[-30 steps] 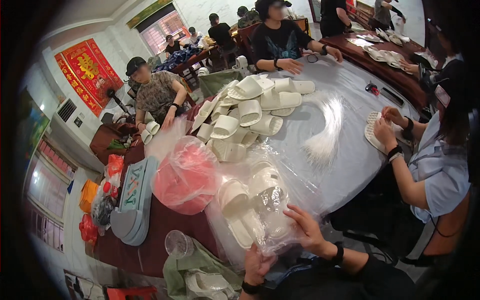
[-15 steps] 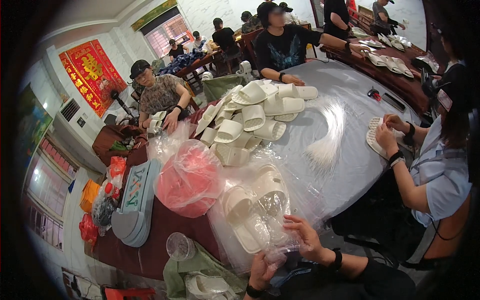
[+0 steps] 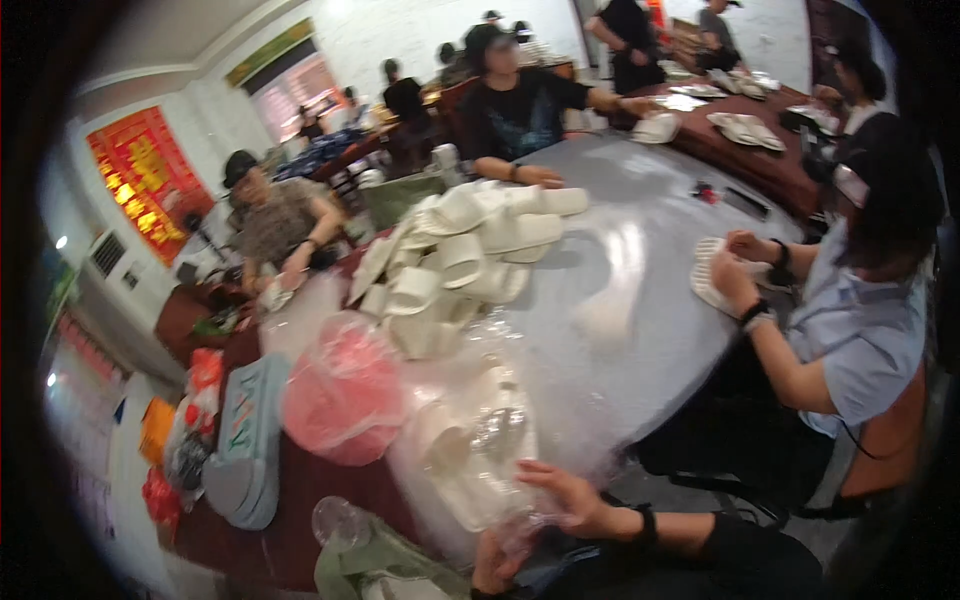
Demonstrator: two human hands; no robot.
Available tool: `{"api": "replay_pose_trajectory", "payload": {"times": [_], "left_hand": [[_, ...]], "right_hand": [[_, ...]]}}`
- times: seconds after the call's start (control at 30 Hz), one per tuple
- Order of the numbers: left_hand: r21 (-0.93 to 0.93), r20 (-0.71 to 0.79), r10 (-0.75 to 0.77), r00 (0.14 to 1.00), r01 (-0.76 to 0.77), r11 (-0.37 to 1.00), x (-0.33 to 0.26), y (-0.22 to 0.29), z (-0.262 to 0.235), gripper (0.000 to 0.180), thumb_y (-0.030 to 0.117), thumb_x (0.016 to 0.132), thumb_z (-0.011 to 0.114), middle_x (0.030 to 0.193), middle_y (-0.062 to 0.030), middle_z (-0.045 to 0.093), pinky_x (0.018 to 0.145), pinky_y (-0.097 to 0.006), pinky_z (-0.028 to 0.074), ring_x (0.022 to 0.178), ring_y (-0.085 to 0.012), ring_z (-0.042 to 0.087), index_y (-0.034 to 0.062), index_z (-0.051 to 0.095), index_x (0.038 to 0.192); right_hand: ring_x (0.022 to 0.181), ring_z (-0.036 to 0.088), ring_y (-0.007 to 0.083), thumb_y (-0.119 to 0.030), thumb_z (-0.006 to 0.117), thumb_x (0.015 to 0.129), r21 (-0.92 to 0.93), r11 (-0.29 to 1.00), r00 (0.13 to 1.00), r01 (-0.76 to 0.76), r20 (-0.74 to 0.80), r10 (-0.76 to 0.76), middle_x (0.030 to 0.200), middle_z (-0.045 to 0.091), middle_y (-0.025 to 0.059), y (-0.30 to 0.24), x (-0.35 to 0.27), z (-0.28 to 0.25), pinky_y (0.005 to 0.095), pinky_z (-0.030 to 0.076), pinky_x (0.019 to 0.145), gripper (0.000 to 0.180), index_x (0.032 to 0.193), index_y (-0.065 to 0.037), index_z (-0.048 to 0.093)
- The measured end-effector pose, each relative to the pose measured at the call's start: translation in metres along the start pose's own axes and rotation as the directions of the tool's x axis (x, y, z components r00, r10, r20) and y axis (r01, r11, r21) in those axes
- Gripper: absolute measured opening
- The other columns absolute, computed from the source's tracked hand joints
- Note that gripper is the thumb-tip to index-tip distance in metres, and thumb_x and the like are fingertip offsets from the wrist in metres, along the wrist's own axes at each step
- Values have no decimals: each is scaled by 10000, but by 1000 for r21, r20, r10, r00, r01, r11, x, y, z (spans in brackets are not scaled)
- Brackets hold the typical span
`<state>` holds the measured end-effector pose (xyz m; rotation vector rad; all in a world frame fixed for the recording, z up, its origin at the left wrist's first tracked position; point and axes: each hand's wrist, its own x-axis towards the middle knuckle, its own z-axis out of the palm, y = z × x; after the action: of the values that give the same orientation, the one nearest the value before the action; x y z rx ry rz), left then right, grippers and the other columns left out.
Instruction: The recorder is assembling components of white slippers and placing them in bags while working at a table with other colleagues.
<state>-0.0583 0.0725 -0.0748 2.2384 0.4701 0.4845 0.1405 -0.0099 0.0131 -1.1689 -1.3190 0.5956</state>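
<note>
A pair of cream slippers [image 3: 455, 470] lies inside a clear plastic bag [image 3: 518, 532] at the near edge of the table. My left hand [image 3: 494, 568], low in the picture, is closed on the bag's near end; blur hides its fingertips. From the right, my right hand [image 3: 572, 500] reaches over the bag with fingers stretched and apart, touching the film beside the slippers. More clear film spreads flat under and around the pair. Just beyond lies a big heap of cream slippers [image 3: 462, 262].
A pink bundle in clear plastic [image 3: 345, 390] and stacked grey-blue pieces [image 3: 245, 440] sit to the left. A clear cup [image 3: 340, 522] stands near green cloth [image 3: 365, 560]. White strands [image 3: 615, 285] lie on the grey tabletop [image 3: 665, 215]. Co-workers sit around; one at right handles a slipper [image 3: 708, 272].
The whole view has shifted and blurred, so the table sits further left in the picture. Both my hands remain at the bag. The co-worker across now has a slipper by an outstretched hand.
</note>
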Motion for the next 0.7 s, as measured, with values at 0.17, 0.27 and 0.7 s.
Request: {"api": "replay_pose_trajectory", "payload": {"times": [0.17, 0.27, 0.7], "left_hand": [[60, 180, -105, 978, 96, 994, -12, -11, -17, 356, 122, 916, 470, 1229, -131, 552, 946, -372, 423, 1077, -257, 540, -19, 503, 1241], [-419, -109, -297, 949, 227, 879, 7, 77, -20, 326, 113, 924, 415, 1201, -133, 569, 929, -356, 422, 1048, -234, 551, -2, 545, 1199], [736, -99, 548, 830, -310, 602, -27, -56, 23, 326, 227, 952, 367, 1073, -127, 573, 841, -348, 431, 949, -242, 545, 14, 504, 1156]], "right_hand": [[1288, 373, 375, -156, 632, 819, -142, 989, 989, 36, 150, -14, 1469, 278, 180, 0, 2, 5, 411, 356, 1015, 597, 1370, -109, 406], [1299, 349, 375, -90, 599, 805, -175, 980, 966, 93, 252, -47, 1503, 205, 156, 3, 7, 0, 408, 362, 1004, 646, 1402, -131, 355], [1128, 530, 345, -157, 585, 888, 169, 837, 612, 521, -757, -228, 1427, 288, 213, -25, 14, -171, 469, 421, 962, 838, 1465, -193, -21]]}}
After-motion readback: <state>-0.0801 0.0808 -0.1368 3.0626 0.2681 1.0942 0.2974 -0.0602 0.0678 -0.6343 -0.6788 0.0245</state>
